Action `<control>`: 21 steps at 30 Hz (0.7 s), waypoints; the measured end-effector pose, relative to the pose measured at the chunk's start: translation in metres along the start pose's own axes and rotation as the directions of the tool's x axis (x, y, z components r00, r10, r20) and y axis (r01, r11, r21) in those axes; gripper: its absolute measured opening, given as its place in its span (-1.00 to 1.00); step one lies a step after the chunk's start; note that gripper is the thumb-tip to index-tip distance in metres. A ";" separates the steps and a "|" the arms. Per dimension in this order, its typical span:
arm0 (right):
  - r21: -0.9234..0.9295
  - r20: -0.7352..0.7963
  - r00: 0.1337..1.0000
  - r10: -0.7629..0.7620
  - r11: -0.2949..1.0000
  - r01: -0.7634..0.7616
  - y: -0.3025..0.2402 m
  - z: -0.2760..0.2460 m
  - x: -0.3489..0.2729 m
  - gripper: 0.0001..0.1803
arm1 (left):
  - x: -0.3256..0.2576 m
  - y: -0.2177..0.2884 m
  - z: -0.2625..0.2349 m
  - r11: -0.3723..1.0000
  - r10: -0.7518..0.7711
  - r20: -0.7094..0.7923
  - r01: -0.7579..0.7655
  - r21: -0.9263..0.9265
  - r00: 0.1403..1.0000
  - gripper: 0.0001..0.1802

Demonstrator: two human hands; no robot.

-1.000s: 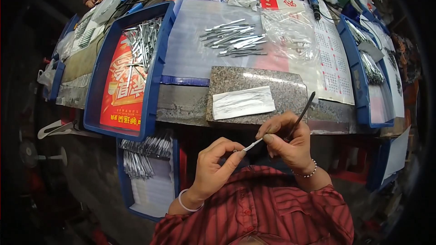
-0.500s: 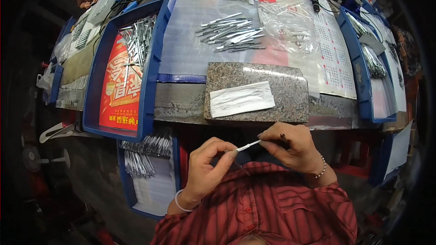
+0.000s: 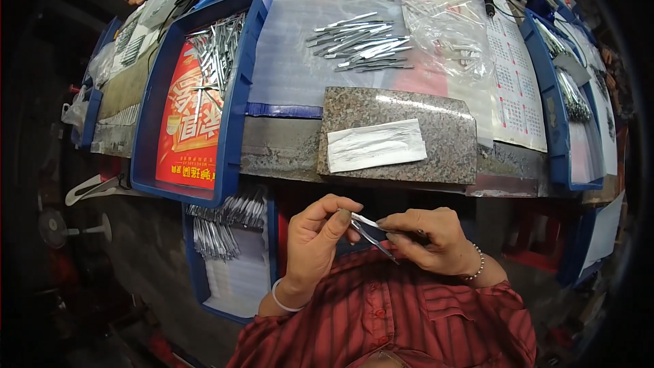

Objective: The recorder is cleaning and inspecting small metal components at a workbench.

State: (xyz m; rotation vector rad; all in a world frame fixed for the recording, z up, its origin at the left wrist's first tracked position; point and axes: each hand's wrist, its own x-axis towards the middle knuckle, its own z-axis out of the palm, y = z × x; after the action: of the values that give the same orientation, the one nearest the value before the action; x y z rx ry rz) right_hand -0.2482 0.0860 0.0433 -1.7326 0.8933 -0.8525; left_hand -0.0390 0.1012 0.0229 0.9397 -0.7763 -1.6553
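Both hands pinch one pair of metal tweezers close to the chest, below the bench edge.

The left hand (image 3: pixel 315 242) has its thumb and forefinger pressed together on one end of the tweezers (image 3: pixel 371 230); the right hand (image 3: pixel 430 240) pinches the other end with curled fingers, and the two thin legs splay down between the hands. Just beyond, on the bench, lies a speckled stone slab (image 3: pixel 409 133) with a white paper slip (image 3: pixel 377 144) on it. Farther off is a loose heap of tweezers (image 3: pixel 361 42) on clear plastic. To the left stands a blue tray (image 3: pixel 235 119) holding more, and a lower blue bin (image 3: pixel 225 259) sits near the left wrist.
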 end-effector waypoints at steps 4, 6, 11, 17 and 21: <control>-0.101 0.034 0.995 -0.089 0.991 0.092 -0.004 -0.002 0.003 -0.62 | 0.001 -0.002 -0.002 0.999 0.016 -0.021 -0.016 -0.035 1.000 -0.80; -0.128 0.031 0.994 -0.105 0.986 0.109 -0.003 0.000 0.002 -0.61 | 0.001 -0.002 -0.001 0.999 0.025 -0.028 -0.026 -0.028 0.999 -0.80; -0.194 0.012 0.985 -0.174 0.966 0.173 0.001 0.009 -0.004 -0.60 | -0.001 -0.004 0.002 0.999 0.037 -0.063 -0.036 0.012 0.997 -0.80; -0.218 0.033 0.979 -0.200 0.955 0.203 0.003 0.010 -0.003 -0.60 | 0.001 -0.008 -0.002 0.999 -0.008 -0.064 0.005 -0.042 0.998 -0.79; -0.209 0.025 0.978 -0.207 0.956 0.207 0.003 0.015 -0.005 -0.60 | -0.002 -0.007 -0.001 1.000 0.020 -0.067 -0.021 -0.017 0.998 -0.79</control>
State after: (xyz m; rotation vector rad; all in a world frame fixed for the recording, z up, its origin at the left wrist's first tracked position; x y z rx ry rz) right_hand -0.2384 0.0963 0.0353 -2.0389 0.8337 -0.9179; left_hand -0.0410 0.1054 0.0165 0.9670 -0.7223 -1.6026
